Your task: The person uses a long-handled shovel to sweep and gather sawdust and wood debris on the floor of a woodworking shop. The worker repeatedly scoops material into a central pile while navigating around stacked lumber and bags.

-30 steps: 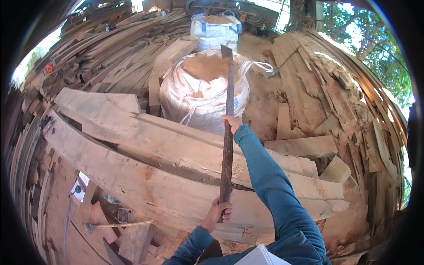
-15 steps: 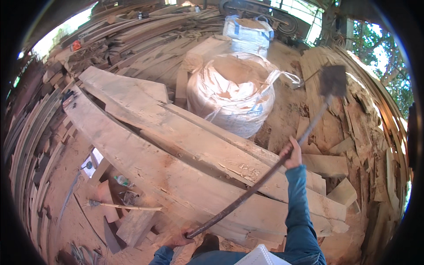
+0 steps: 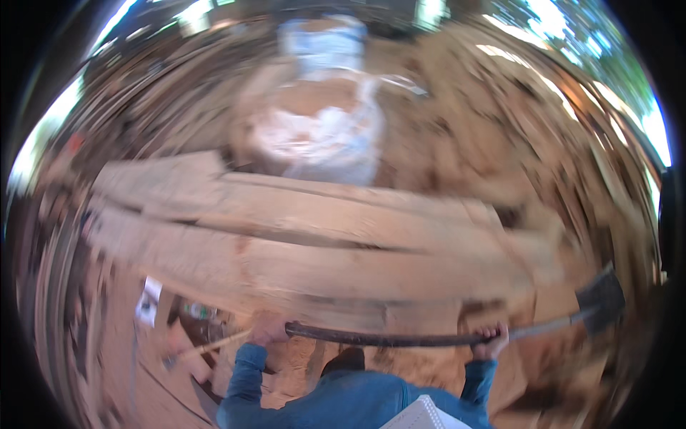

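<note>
A long-handled shovel lies nearly level across the front of my body. My left hand, somewhat blurred, is closed at the handle's left end. Farther along, my right hand is wrapped round the shaft, close to where it turns to lighter metal. The flat dark blade is out at the right, tilted up a little. Just beyond the handle, thick sawn timbers stretch from left to right.
Past the timbers stands a white bulk bag full of sawdust, with a second bag behind it. A stick with a bristly end and a plastic bottle lie at left. Stacked boards line both sides.
The shovel has swung down from pointing far right to lying crosswise, its blade nearer me. Both hands keep their hold. The view has turned, blurring the surroundings.
</note>
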The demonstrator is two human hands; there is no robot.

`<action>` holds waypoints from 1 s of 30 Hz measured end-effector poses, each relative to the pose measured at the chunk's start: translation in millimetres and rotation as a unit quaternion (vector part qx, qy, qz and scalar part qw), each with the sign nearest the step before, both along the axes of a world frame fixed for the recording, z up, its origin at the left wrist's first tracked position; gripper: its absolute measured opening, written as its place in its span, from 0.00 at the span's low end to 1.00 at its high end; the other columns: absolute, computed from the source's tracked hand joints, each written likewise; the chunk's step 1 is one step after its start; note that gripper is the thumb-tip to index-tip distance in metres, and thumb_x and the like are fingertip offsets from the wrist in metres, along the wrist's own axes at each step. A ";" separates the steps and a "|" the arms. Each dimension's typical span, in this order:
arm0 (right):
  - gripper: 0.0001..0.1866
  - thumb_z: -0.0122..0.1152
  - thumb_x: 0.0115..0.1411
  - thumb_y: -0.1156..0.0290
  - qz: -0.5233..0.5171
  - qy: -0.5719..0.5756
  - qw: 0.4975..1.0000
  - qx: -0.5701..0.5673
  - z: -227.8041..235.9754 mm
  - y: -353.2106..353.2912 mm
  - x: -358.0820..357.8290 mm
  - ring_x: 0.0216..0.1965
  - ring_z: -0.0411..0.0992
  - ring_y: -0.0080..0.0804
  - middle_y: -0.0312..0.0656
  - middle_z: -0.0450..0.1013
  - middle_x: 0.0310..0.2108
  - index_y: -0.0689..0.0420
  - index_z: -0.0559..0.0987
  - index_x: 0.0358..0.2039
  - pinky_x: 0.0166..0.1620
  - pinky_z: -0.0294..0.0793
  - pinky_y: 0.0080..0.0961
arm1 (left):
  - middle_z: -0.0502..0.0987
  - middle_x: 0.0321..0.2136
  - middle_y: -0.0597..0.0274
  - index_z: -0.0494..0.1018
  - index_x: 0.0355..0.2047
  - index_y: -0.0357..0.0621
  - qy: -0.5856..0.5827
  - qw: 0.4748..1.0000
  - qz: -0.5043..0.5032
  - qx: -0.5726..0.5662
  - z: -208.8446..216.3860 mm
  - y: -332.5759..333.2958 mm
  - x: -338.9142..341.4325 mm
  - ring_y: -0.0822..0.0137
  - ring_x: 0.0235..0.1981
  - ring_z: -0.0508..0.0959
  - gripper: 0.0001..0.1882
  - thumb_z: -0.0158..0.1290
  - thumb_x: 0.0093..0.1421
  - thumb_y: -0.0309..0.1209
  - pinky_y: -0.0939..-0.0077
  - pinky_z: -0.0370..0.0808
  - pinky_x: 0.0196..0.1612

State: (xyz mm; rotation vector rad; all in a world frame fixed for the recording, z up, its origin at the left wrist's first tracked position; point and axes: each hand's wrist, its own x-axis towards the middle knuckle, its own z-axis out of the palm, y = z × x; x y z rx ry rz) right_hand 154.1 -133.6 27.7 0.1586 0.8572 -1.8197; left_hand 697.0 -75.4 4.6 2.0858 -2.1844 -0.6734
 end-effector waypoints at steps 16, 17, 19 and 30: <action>0.12 0.55 0.52 0.65 -0.522 -0.316 0.777 0.154 -148.1 584.6 -46.5 0.15 0.56 0.24 0.29 0.54 0.13 0.45 0.61 0.20 0.22 0.59 0.27 | 0.77 0.18 0.61 0.80 0.34 0.65 -0.114 0.810 -0.546 -0.179 45.8 89.5 -313.0 0.56 0.21 0.78 0.18 0.63 0.39 0.31 0.63 0.74 0.27; 0.11 0.54 0.53 0.65 -0.535 -0.320 0.765 0.161 -156.2 603.3 -38.4 0.15 0.56 0.24 0.29 0.54 0.14 0.45 0.61 0.20 0.22 0.60 0.28 | 0.77 0.18 0.61 0.80 0.34 0.65 -0.117 0.792 -0.570 -0.184 51.1 92.5 -334.6 0.57 0.21 0.78 0.18 0.63 0.39 0.31 0.63 0.74 0.26; 0.11 0.54 0.53 0.65 -0.571 -0.332 0.735 0.156 -174.1 632.1 -20.3 0.15 0.56 0.24 0.29 0.54 0.14 0.45 0.61 0.20 0.22 0.60 0.28 | 0.77 0.17 0.61 0.80 0.35 0.66 -0.113 0.748 -0.623 -0.198 59.2 96.8 -374.5 0.57 0.20 0.78 0.18 0.63 0.39 0.32 0.63 0.73 0.26; 0.12 0.49 0.57 0.65 -0.653 -0.395 0.639 0.095 -218.1 613.9 67.7 0.17 0.59 0.29 0.34 0.57 0.15 0.50 0.62 0.20 0.27 0.65 0.36 | 0.76 0.17 0.61 0.79 0.36 0.62 -0.105 0.617 -0.745 -0.232 94.9 66.8 -487.6 0.57 0.20 0.77 0.18 0.62 0.40 0.31 0.62 0.71 0.26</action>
